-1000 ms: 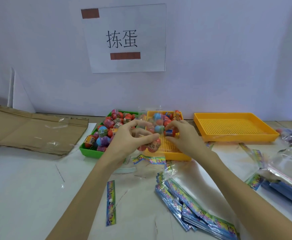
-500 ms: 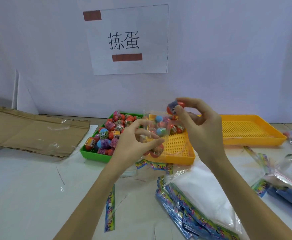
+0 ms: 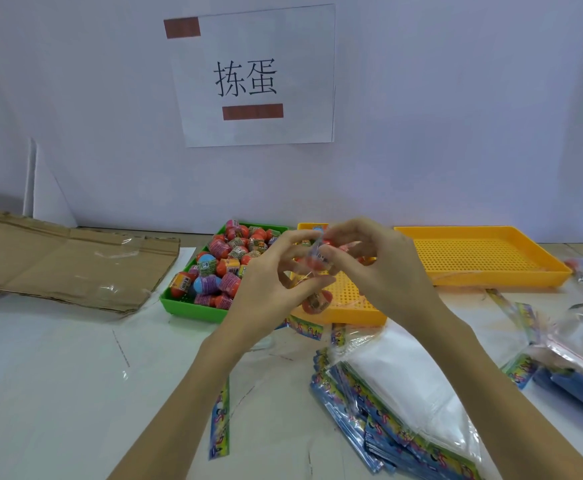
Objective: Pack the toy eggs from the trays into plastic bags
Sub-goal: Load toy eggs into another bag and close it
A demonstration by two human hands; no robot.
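A green tray full of several red and blue toy eggs stands at centre left. Beside it is a yellow perforated tray, mostly hidden by my hands. My left hand grips a clear plastic bag that hangs over the yellow tray with an egg at its bottom. My right hand pinches a red toy egg at the bag's mouth, fingertips close to those of my left hand.
A second yellow tray stands at the right, with nothing in it. Flattened cardboard lies at the left. A stack of printed plastic bags lies in front of me, more bags at the right edge. A loose printed strip lies nearby.
My right hand carried an egg up from the yellow tray, then brought it down and left to the mouth of the bag that my left hand holds.
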